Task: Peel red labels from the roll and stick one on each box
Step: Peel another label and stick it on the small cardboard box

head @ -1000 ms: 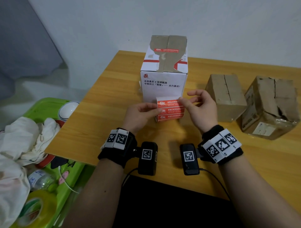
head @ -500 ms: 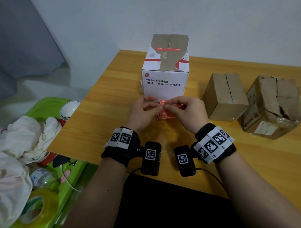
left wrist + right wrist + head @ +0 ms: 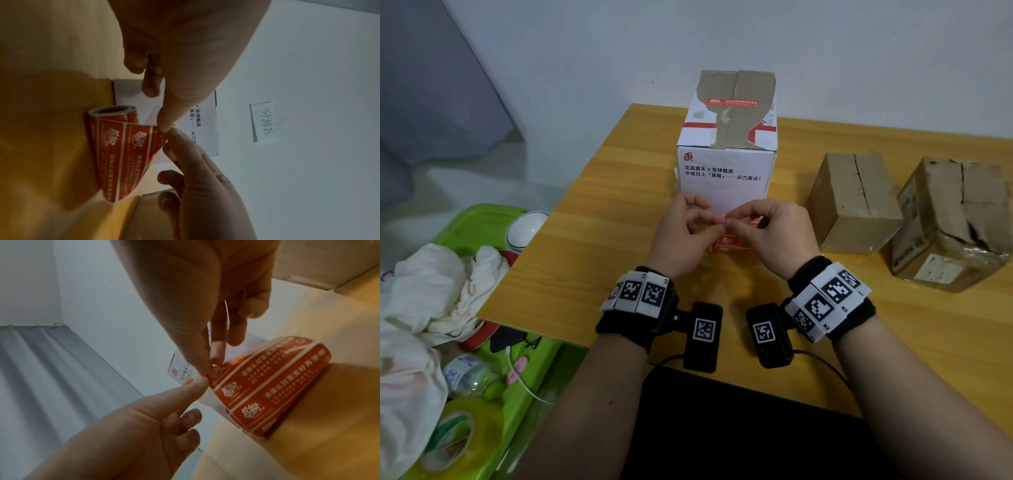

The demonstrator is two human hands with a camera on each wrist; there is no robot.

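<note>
Just before the white box (image 3: pixel 726 178) at the counter's (image 3: pixel 592 260) middle, the left hand (image 3: pixel 681 240) and right hand (image 3: pixel 774 236) both pinch the corner of a red label (image 3: pixel 216 371) on the roll (image 3: pixel 117 146); peeling is starting, and next the label must lift cleanly for a brown box (image 3: pixel 854 202)

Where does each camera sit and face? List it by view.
Head: worn on the head, looking down at the wooden table; both forearms and wristbands show.
Left wrist: looks along the left hand at the roll of red labels.
Right wrist: looks along the right hand.
Both wrist views share the roll and both hands pinching its end.
</note>
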